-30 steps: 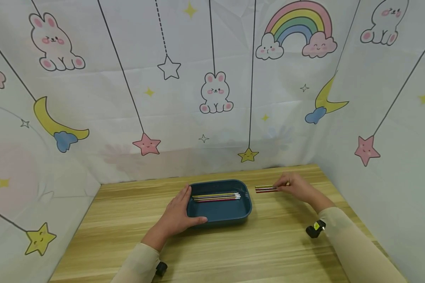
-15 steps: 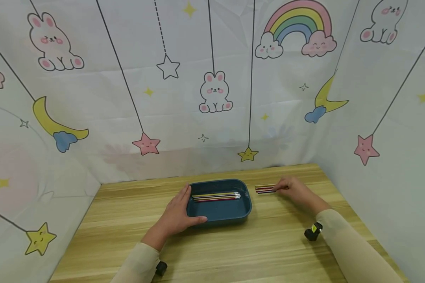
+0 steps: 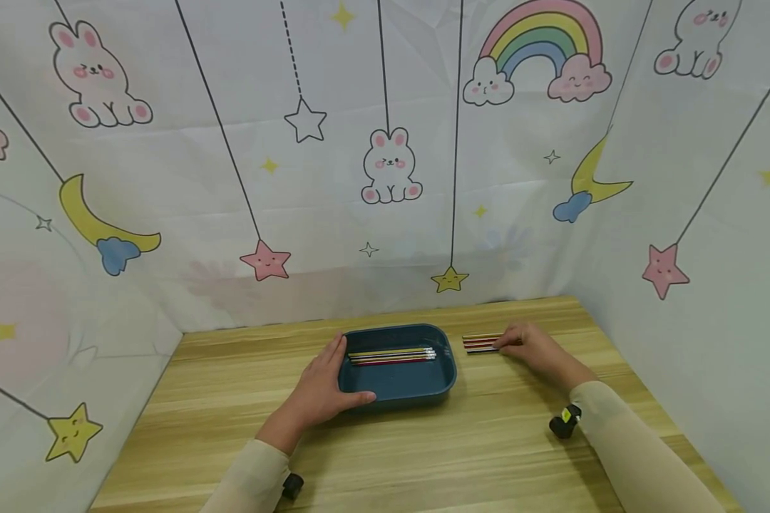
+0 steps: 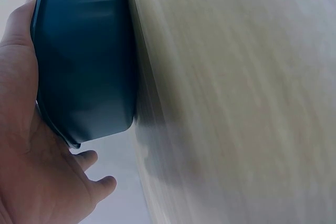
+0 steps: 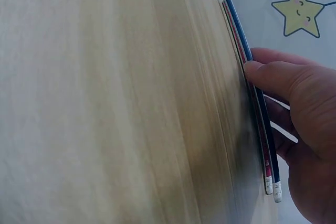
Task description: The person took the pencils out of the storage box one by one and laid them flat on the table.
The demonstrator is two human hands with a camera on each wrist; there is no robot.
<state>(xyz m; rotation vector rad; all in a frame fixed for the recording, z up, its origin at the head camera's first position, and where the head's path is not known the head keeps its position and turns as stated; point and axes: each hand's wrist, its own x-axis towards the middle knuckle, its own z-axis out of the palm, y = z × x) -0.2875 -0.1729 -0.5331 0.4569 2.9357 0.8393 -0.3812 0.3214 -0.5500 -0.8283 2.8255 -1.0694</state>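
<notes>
In the head view, a dark blue tray [image 3: 398, 390] stands on the wooden table, with several pencils [image 3: 391, 358] lying side by side in it. My left hand [image 3: 321, 385] holds the tray's left end, thumb along the front rim and fingers at the left side. To the right of the tray lie several more pencils [image 3: 477, 337]. My right hand [image 3: 535, 350] pinches a dark blue pencil [image 5: 272, 145] near its middle, between thumb and fingers. Beside it in the right wrist view runs a red pencil [image 5: 266, 163]. Both show white eraser ends.
A white cloth printed with rabbits, stars and a rainbow [image 3: 539, 43] hangs behind and beside the table [image 3: 423, 456]. Small black devices [image 3: 565, 422] are worn at both wrists.
My right hand has shifted slightly toward me and left, and the dark blue pencil now lies a little apart from the others. The left hand and tray have stayed in place.
</notes>
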